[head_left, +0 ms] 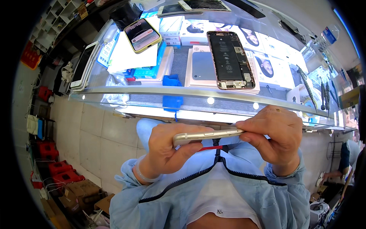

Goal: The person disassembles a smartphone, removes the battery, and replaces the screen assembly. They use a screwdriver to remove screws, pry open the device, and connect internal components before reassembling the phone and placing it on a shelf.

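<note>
Between my two hands, in front of my chest, is a silver smartphone (207, 134) turned edge-on, with its side buttons facing up. My left hand (167, 147) wraps its left end, thumb below and fingers along the far side. At the other end, my right hand (272, 135) pinches the corner between thumb and forefinger; whether a small tool sits in that pinch cannot be made out. Beyond my hands, on the glass counter (152, 90), lies an opened phone (230, 59) with its black battery and inner parts bare.
A phone in a yellow case (142, 35) rests on boxes at the left. White phones (84, 66) lie by the counter's left edge, more phones (204, 5) at the back. Tweezers (307, 84) and screwdrivers (326, 95) stand at the right. Red stools (63, 171) and cardboard boxes (82, 194) are on the floor.
</note>
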Action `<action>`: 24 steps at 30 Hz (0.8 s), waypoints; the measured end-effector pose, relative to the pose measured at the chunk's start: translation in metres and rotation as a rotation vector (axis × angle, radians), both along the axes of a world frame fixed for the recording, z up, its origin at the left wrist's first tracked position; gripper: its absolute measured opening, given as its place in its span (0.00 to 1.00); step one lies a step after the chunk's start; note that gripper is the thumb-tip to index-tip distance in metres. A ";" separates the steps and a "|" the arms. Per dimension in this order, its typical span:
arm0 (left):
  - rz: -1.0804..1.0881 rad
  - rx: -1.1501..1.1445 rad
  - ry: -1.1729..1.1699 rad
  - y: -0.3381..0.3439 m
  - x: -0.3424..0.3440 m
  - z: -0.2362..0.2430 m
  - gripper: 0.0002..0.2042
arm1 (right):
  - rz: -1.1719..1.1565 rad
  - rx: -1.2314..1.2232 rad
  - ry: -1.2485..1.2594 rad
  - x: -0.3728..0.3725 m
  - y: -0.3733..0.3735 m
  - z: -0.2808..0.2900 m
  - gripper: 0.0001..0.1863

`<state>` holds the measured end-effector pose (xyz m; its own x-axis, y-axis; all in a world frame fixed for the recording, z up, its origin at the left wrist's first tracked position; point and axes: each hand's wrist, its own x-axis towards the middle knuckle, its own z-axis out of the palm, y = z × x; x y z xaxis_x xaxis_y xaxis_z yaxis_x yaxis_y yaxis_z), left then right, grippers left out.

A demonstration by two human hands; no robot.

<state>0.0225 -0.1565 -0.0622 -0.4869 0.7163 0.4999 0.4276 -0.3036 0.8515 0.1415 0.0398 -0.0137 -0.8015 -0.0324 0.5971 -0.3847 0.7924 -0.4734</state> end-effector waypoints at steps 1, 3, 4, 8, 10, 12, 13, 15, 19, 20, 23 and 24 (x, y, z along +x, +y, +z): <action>0.004 0.023 -0.019 0.001 0.001 -0.002 0.11 | 0.004 -0.005 0.006 -0.001 0.000 -0.001 0.10; -0.002 0.010 -0.027 0.001 -0.001 -0.003 0.10 | 0.009 -0.004 0.009 -0.001 0.000 -0.003 0.10; -0.012 -0.025 -0.016 -0.001 -0.003 -0.002 0.10 | 0.009 0.004 0.004 -0.002 0.001 -0.003 0.10; -0.117 -0.035 -0.060 0.007 -0.009 0.007 0.10 | 0.070 0.012 0.061 -0.009 -0.004 -0.014 0.11; -0.040 -0.070 -0.077 0.005 -0.009 0.007 0.10 | 0.064 -0.015 0.028 -0.011 -0.003 -0.014 0.13; 0.003 -0.109 -0.029 -0.002 -0.009 0.010 0.09 | 0.069 -0.073 0.019 -0.011 -0.001 -0.012 0.15; 0.045 -0.006 -0.110 -0.002 -0.009 0.005 0.08 | 0.030 -0.153 -0.010 -0.009 0.001 -0.010 0.17; 0.090 0.151 -0.165 -0.001 -0.011 -0.006 0.10 | 0.024 -0.304 -0.031 -0.003 0.009 -0.016 0.17; 0.074 0.199 -0.220 -0.002 -0.013 -0.009 0.13 | 0.071 -0.509 -0.058 0.001 0.010 -0.021 0.11; 0.071 0.219 -0.218 0.000 -0.013 -0.012 0.14 | 0.084 -0.534 -0.048 0.000 0.009 -0.021 0.10; 0.091 0.252 -0.219 0.003 -0.011 -0.014 0.15 | 0.065 -0.543 0.010 -0.002 0.005 -0.024 0.08; 0.080 0.260 -0.214 0.003 -0.012 -0.016 0.16 | 0.054 -0.548 0.017 -0.003 0.004 -0.024 0.07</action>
